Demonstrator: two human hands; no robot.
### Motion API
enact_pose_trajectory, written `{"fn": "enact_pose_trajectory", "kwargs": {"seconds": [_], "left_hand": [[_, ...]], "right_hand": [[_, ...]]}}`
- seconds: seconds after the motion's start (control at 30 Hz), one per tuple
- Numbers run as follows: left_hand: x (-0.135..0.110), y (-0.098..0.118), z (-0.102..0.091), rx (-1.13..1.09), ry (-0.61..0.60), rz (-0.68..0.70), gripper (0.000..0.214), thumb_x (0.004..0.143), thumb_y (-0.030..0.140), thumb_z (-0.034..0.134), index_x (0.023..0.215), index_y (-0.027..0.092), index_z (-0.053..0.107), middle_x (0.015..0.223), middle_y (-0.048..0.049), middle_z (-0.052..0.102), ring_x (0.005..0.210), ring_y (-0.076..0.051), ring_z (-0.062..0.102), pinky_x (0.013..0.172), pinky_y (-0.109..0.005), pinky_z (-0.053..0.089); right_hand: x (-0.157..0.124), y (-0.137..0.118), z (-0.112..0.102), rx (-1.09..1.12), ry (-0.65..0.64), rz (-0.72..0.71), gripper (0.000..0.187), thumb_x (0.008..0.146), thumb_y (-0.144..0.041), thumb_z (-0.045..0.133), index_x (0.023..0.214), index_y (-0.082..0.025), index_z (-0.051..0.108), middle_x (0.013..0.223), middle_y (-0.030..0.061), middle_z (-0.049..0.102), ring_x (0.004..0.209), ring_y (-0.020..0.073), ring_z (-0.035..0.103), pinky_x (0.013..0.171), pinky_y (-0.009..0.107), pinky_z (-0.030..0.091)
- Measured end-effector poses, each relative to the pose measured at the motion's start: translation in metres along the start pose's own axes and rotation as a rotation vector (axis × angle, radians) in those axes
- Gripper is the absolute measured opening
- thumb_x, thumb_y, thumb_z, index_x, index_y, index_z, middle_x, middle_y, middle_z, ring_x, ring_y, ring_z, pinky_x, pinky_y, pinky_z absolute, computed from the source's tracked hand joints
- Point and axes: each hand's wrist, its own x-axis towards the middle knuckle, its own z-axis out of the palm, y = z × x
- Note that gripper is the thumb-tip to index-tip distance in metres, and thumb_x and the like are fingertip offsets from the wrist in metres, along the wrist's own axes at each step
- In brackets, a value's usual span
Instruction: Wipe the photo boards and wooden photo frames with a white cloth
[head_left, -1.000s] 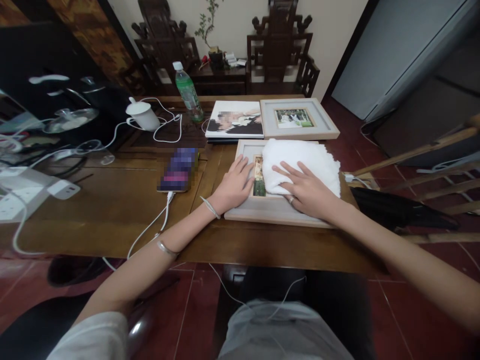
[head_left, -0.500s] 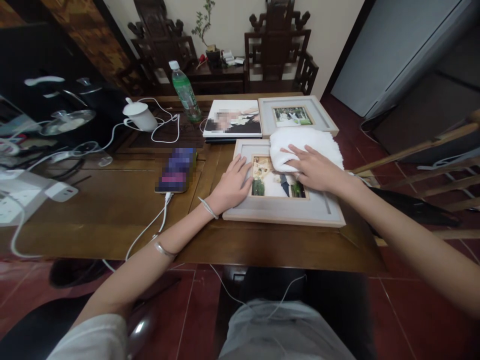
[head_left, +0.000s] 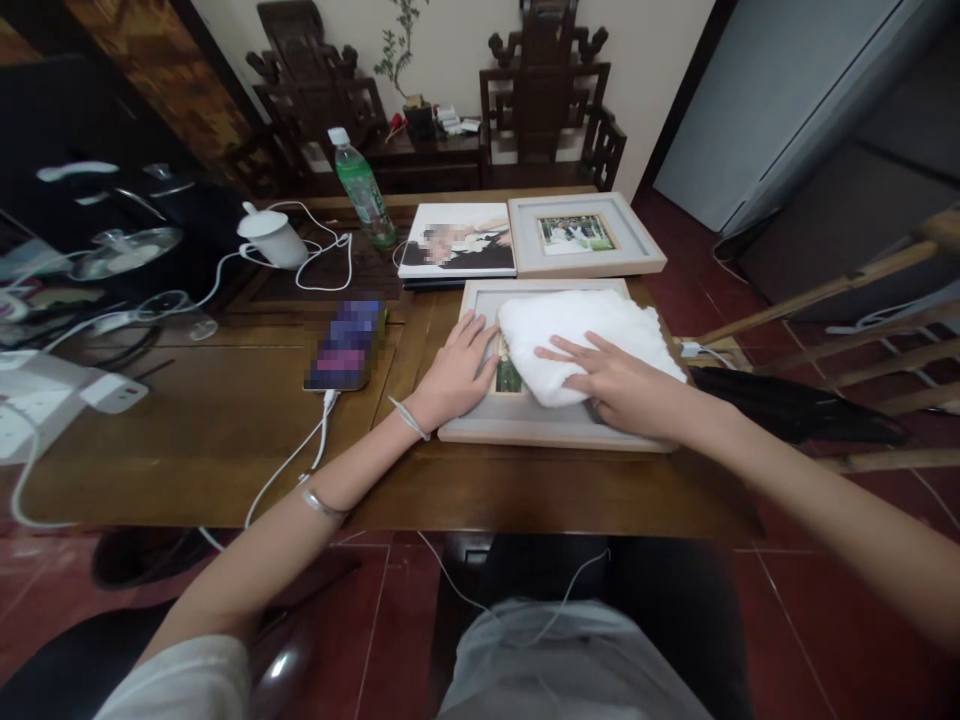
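A pale wooden picture frame lies flat near the table's front edge. My left hand rests flat on its left border, fingers spread. A white folded towel covers most of the frame's glass, and my right hand lies flat on top of the towel, fingers stretched out and pressing it down. Only a strip of the photo shows at the towel's left edge.
A second framed photo and a photo album lie further back. A phone on a white cable, a white mug and a green bottle stand to the left. White chargers sit at far left; carved chairs behind.
My right hand slid the towel to the frame's far side, baring the photo, then back toward me over the glass. My left hand stayed on the frame's left border.
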Motion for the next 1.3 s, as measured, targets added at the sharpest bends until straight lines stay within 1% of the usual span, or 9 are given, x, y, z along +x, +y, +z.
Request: {"fn": "enact_pose_trajectory", "kwargs": {"seconds": [0.2, 0.3, 0.43, 0.53, 0.63, 0.93, 1.1, 1.2, 1.3], "left_hand": [[0.0, 0.001, -0.002, -0.008, -0.009, -0.009, 0.045, 0.095, 0.029, 0.04, 0.135, 0.009, 0.044, 0.149, -0.0187, 0.037, 0.145, -0.031, 0.02, 0.112, -0.056, 0.03], [0.0, 0.001, -0.001, -0.008, -0.009, -0.011, 0.044, 0.095, 0.029, 0.04, 0.135, 0.01, 0.044, 0.15, -0.0181, 0.037, 0.145, -0.031, 0.02, 0.112, -0.056, 0.029], [0.0, 0.001, -0.002, -0.007, -0.007, -0.006, 0.045, 0.095, 0.029, 0.04, 0.136, 0.01, 0.044, 0.15, -0.0183, 0.037, 0.145, -0.03, 0.02, 0.112, -0.055, 0.03], [0.0, 0.001, -0.002, -0.008, -0.008, 0.0, 0.045, 0.095, 0.029, 0.04, 0.135, 0.009, 0.045, 0.149, -0.0187, 0.038, 0.144, -0.031, 0.02, 0.112, -0.057, 0.03], [0.0, 0.001, -0.002, -0.008, -0.012, -0.003, 0.045, 0.095, 0.029, 0.04, 0.135, 0.008, 0.044, 0.149, -0.0186, 0.038, 0.144, -0.031, 0.02, 0.112, -0.056, 0.029], [0.0, 0.0, -0.002, 0.005, -0.023, -0.004, 0.048, 0.095, 0.03, 0.04, 0.136, 0.006, 0.044, 0.149, -0.0194, 0.037, 0.145, -0.03, 0.02, 0.114, -0.052, 0.028], [0.001, 0.0, -0.002, 0.004, -0.025, 0.006, 0.048, 0.095, 0.03, 0.039, 0.136, 0.006, 0.043, 0.149, -0.0195, 0.037, 0.145, -0.031, 0.019, 0.114, -0.053, 0.029], [0.0, -0.001, -0.001, 0.002, -0.018, 0.006, 0.047, 0.095, 0.03, 0.039, 0.137, 0.008, 0.043, 0.15, -0.0188, 0.036, 0.145, -0.031, 0.02, 0.113, -0.054, 0.029], [0.0, -0.001, -0.001, -0.005, -0.009, 0.011, 0.046, 0.095, 0.031, 0.039, 0.137, 0.01, 0.042, 0.15, -0.0181, 0.037, 0.144, -0.031, 0.02, 0.113, -0.057, 0.028]], "right_hand": [[0.006, 0.033, -0.005, -0.102, 0.04, 0.142, 0.055, 0.064, 0.008, 0.044, 0.108, -0.017, 0.065, 0.155, 0.008, 0.028, 0.143, 0.0295, 0.023, 0.109, 0.058, 0.032], [0.006, 0.033, -0.01, -0.083, 0.089, 0.176, 0.052, 0.065, 0.007, 0.045, 0.107, -0.018, 0.064, 0.156, 0.006, 0.025, 0.142, 0.0302, 0.025, 0.109, 0.055, 0.036], [0.003, 0.021, -0.018, -0.022, 0.117, 0.205, 0.051, 0.068, 0.004, 0.044, 0.11, -0.019, 0.064, 0.157, 0.0034, 0.024, 0.139, 0.029, 0.033, 0.11, 0.05, 0.038], [0.003, 0.012, -0.018, 0.003, 0.061, 0.179, 0.052, 0.068, 0.005, 0.043, 0.11, -0.018, 0.065, 0.155, 0.0055, 0.029, 0.138, 0.0286, 0.035, 0.11, 0.05, 0.037], [0.003, 0.007, -0.014, 0.005, 0.008, 0.134, 0.051, 0.066, 0.006, 0.043, 0.106, -0.016, 0.066, 0.153, 0.0087, 0.032, 0.14, 0.0299, 0.031, 0.11, 0.055, 0.033], [0.004, 0.009, -0.005, 0.017, 0.042, 0.109, 0.049, 0.068, 0.004, 0.044, 0.106, -0.016, 0.067, 0.152, 0.0103, 0.033, 0.14, 0.03, 0.028, 0.11, 0.058, 0.03], [-0.002, 0.0, -0.004, 0.051, 0.062, 0.06, 0.05, 0.066, 0.004, 0.044, 0.107, -0.015, 0.066, 0.151, 0.0118, 0.036, 0.141, 0.0296, 0.027, 0.11, 0.058, 0.03], [-0.004, -0.005, -0.004, 0.042, 0.048, 0.013, 0.054, 0.067, 0.005, 0.043, 0.112, -0.016, 0.065, 0.151, 0.0096, 0.037, 0.141, 0.0284, 0.028, 0.109, 0.056, 0.032], [0.0, 0.003, -0.004, -0.005, 0.007, 0.027, 0.053, 0.068, 0.005, 0.043, 0.11, -0.018, 0.067, 0.149, 0.0069, 0.039, 0.14, 0.029, 0.03, 0.109, 0.057, 0.032]]}}
